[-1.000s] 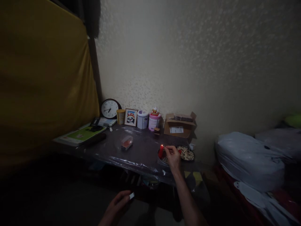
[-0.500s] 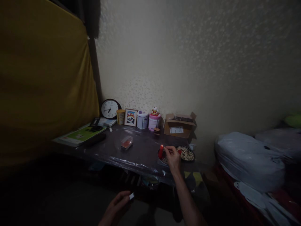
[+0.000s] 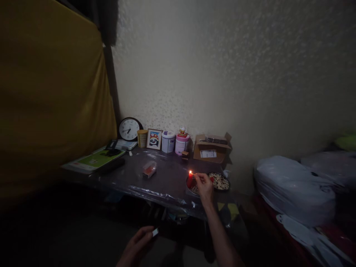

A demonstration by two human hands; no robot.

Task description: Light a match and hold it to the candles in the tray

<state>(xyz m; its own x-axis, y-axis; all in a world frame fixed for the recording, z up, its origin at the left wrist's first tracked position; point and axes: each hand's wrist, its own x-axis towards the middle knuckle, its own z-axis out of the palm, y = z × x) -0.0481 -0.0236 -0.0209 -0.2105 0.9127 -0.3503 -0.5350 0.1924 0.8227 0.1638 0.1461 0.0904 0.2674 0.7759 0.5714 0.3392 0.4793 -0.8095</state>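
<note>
A red candle (image 3: 190,180) stands upright in a round dish (image 3: 191,191) near the table's front edge, with a bright flame at its top. My right hand (image 3: 205,187) is just right of it, thumb and fingers pinched on a thin match (image 3: 193,174) whose tip reaches into the flame. Part of the dish is hidden behind that hand. Lower down, in front of the table, my left hand (image 3: 139,239) is closed on a small matchbox (image 3: 155,232), only its pale end showing. Beside the right hand lies a round plate (image 3: 228,185) of pale, stick-like pieces.
Along the wall stand a clock (image 3: 129,129), a yellow cup (image 3: 142,138), a framed panda picture (image 3: 154,139), two canisters (image 3: 168,142) and a cardboard box (image 3: 213,150). A plastic-wrapped packet (image 3: 149,169) lies mid-table (image 3: 167,176). White bags (image 3: 294,189) are at right.
The flame at the candle's top has grown from a small glow to a larger, brighter one. Both hands stay nearly where they were.
</note>
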